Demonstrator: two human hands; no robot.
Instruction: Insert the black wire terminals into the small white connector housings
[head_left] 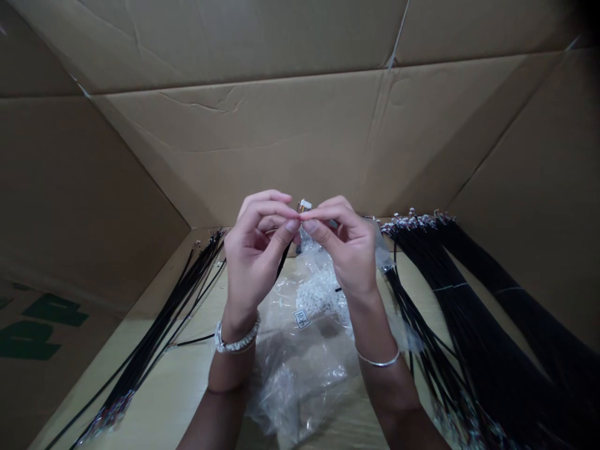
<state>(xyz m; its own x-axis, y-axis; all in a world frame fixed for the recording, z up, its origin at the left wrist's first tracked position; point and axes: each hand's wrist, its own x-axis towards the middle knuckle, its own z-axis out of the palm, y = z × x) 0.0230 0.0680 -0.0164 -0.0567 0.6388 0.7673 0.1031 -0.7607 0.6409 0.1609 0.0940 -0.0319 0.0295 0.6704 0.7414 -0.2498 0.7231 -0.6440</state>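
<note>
My left hand [257,250] and my right hand [344,247] are raised together over the table, fingertips meeting in a pinch. Between them sits a small white connector [305,204] on the end of a thin black cable [282,259] that trails down behind my left hand. Both hands are closed on that cable end. Below them lies a clear plastic bag [300,350] holding many small white connector housings [315,294].
A thick bundle of black cables [473,312] lies on the right of the table. A thinner bundle of black cables [159,331] lies on the left. Cardboard walls [281,137] stand at the back and on both sides. The tabletop [178,387] is pale wood.
</note>
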